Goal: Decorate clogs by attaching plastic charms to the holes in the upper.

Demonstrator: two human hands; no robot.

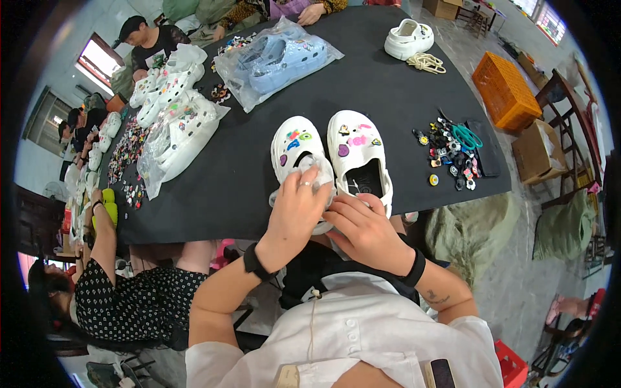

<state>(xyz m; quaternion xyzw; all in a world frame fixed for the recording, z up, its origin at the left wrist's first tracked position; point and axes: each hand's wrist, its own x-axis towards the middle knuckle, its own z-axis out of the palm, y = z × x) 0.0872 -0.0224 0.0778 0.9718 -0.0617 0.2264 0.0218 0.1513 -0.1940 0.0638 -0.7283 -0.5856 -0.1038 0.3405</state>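
Observation:
Two white clogs with colourful charms on their toes lie side by side at the table's near edge: the left clog [292, 139] and the right clog [352, 136]. My left hand [299, 204] is over the left clog's opening, its fingers closed on crumpled, see-through white plastic wrap [313, 167]. Close beside it, my right hand [363, 226] is at the heels of the two clogs with its fingers bent together. What its fingertips pinch is hidden. The right clog's dark insole shows through its opening.
Loose charms [453, 155] and green-handled scissors [467, 136] lie on the right. Bagged blue clogs [278, 64], bagged white clogs [181, 132] and a white clog [409, 40] beside a cord [425, 63] stand farther off. Co-workers sit along the left and far sides. Orange crate [506, 90] stands right.

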